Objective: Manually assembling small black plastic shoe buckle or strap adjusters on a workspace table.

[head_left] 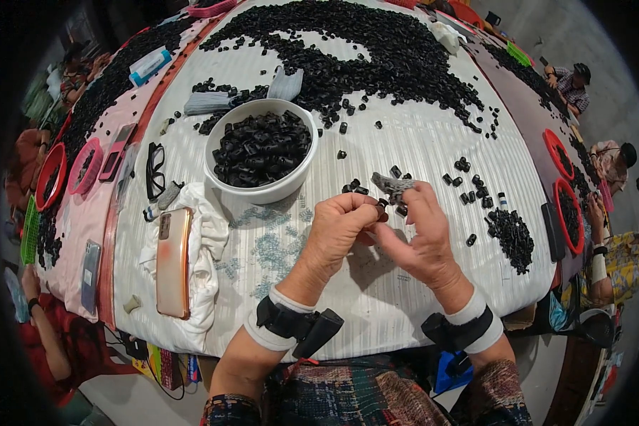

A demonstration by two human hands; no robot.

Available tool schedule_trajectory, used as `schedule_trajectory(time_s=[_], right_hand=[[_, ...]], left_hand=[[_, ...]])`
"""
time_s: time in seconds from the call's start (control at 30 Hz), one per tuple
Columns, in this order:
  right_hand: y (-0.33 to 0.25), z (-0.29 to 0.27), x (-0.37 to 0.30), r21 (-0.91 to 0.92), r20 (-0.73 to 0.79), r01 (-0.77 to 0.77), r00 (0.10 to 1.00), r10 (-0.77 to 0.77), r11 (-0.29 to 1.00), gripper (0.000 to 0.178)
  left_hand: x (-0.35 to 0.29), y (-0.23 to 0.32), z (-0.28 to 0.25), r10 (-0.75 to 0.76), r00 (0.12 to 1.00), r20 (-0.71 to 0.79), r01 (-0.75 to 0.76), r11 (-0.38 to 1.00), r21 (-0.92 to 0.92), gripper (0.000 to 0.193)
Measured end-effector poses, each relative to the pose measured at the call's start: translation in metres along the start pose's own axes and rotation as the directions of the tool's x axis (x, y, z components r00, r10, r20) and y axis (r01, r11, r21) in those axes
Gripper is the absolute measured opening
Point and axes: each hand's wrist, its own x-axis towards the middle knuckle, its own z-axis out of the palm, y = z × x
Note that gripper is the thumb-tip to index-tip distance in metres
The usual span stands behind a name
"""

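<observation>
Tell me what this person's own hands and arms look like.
The left hand and right hand look bare, apart from what seems a grey knit finger cover on the right. Each forearm has a white band with a black strap carrying a boxy black device. The sleeves are dark with a multicoloured pattern.

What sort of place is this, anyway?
Probably a small hand-assembly workshop: a heap of small black parts lies on the cloth-covered table, a white bowl holds black pieces, and other people are beside neighbouring tables.
</observation>
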Motion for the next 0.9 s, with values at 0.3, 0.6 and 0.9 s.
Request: schedule_trajectory(time_s=[0.3, 0.6, 0.9], right_hand=[[0.003, 0.01, -0.002, -0.103, 0.048, 0.077, 0.996, -0.073, 0.992, 0.043], [0.001, 0.014, -0.003, -0.221, -0.011, 0.094, 0.995, -0.099, 0.971, 0.037], [0.008, 0.004, -0.001, -0.257, 0.016, 0.104, 0.995, -0.103, 0.961, 0.031]], left_hand=[[0.002, -0.004, -0.001, -0.002, 1.0, 0.008, 0.002, 0.999, -0.045, 0.011], [0.001, -0.002, -0.001, -0.007, 0.999, 0.034, 0.007, 1.0, -0.008, 0.013], [-0.004, 0.009, 0.001, -0.07, 0.995, 0.075, 0.066, 0.996, 0.057, 0.015]])
